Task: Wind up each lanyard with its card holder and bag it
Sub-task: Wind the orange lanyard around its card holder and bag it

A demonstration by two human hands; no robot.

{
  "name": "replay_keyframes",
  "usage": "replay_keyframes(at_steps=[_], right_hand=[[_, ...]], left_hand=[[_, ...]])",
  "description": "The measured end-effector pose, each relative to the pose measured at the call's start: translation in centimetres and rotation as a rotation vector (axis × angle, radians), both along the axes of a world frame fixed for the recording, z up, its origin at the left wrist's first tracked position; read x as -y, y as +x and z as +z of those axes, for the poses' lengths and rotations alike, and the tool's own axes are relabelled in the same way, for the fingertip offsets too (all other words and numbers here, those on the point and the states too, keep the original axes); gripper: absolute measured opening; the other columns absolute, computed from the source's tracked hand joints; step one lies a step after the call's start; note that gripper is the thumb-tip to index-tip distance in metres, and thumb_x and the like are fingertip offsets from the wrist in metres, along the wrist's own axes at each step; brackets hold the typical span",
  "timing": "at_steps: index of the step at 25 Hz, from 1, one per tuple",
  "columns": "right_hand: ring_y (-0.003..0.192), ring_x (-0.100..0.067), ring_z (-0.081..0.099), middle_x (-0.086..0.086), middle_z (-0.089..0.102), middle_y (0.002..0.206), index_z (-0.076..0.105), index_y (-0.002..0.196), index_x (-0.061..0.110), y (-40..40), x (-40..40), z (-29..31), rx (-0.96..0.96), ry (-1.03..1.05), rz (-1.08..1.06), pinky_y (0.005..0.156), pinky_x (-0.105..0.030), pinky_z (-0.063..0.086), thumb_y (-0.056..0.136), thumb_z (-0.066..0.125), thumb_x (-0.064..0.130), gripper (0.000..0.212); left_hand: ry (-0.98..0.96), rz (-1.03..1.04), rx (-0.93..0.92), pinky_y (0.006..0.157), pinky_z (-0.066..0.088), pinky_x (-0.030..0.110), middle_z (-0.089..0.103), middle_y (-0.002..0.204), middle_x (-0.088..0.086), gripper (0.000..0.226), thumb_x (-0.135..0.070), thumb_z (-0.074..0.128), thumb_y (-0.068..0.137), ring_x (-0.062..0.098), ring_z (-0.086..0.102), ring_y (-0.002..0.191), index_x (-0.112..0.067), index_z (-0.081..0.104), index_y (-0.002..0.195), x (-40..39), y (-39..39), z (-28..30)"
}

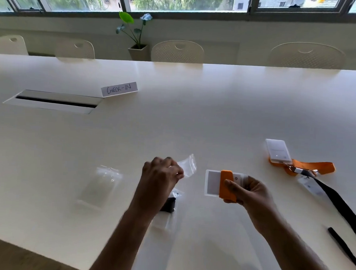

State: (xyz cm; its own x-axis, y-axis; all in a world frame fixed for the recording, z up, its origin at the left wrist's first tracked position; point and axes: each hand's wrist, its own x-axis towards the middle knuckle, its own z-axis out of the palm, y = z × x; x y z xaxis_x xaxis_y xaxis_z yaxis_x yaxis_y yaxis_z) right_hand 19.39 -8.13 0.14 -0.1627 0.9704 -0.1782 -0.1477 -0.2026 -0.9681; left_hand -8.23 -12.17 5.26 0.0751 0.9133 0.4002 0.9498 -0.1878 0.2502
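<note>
White and wide, the table [174, 118] stands under a row of windows, with chairs on its far side. Fingers of the right hand [250, 192] curl around a card holder [212, 183] that has an orange lanyard [228, 187] wound tight around it, and the thumb presses on the band, probably so the winding does not come loose. Fingers of the left hand [160, 173] pinch a small clear bag [189, 165] just beside it, lifted above the table, I think to open its mouth for the bundle. Under the left wrist lies a bagged black lanyard [168, 204], it seems finished. Left of it rest more clear bags [100, 184]. Far right wait another holder with orange lanyard [279, 152] and a black lanyard [338, 201], both not yet wound.
</note>
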Motion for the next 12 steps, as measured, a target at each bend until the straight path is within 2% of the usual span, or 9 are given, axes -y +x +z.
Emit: replay_keyframes(at_steps=[4,10,12], right_hand=[[0.086,-0.03,0.081,-0.018,0.081,0.096,0.074,0.108,0.005,2.8,0.0,-0.1,0.002,-0.019,-0.065,0.066,-0.032,0.065,0.065,0.089,0.038,0.056],[0.086,-0.031,0.081,-0.019,0.081,0.096,0.07,0.11,0.004,6.8,0.4,-0.7,-0.018,-0.042,-0.172,0.064,-0.032,0.066,0.068,0.087,0.033,0.054],[0.086,-0.031,0.081,-0.019,0.08,0.096,0.069,0.109,0.005,7.8,0.4,-1.1,-0.017,-0.052,-0.196,0.063,-0.032,0.066,0.07,0.086,0.032,0.05]], left_hand=[[-0.019,-0.122,-0.007,0.081,0.046,0.04,0.07,0.101,-0.011,0.005,-0.031,0.074,0.095,0.021,0.061,0.092,-0.027,0.075,0.092,-1.2,3.8,-0.5],[-0.061,-0.264,-0.036,0.082,0.049,0.036,0.071,0.104,-0.012,0.004,-0.03,0.073,0.095,0.019,0.063,0.096,-0.028,0.075,0.092,-1.9,7.8,-2.4],[-0.122,-0.312,0.011,0.085,0.051,0.035,0.073,0.104,-0.01,0.005,-0.026,0.073,0.096,0.018,0.064,0.097,-0.025,0.075,0.091,-2.0,8.3,-3.0]])
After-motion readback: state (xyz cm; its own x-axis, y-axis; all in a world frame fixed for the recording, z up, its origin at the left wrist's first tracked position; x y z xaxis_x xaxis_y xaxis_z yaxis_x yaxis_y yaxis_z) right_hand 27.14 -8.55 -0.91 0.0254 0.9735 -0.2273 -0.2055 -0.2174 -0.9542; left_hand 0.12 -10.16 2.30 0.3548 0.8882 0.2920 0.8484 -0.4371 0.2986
